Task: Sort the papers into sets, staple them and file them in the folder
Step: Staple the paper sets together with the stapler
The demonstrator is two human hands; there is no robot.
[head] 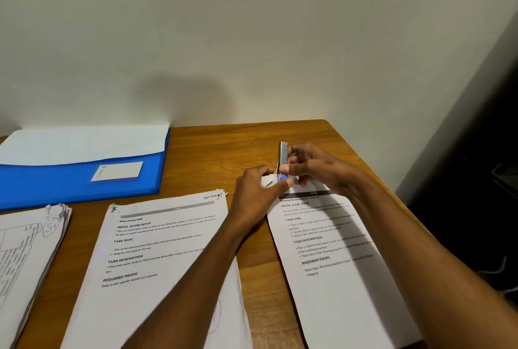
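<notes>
Stapling is in hand: right of centre, the right hand (314, 166) grips the stapler (283, 159) over the washing-machine set's (330, 250) top corner, pinched by the left hand (258, 194); next, likely squeeze, then file in the blue folder (70, 183), upper left.

Both arms reach forward and meet — the left hand (253, 190) pinches with thumb and curled fingers (263, 172), while the right hand (316, 166) — wrist bent inward — curls its fingers round something thin and upright.
</notes>
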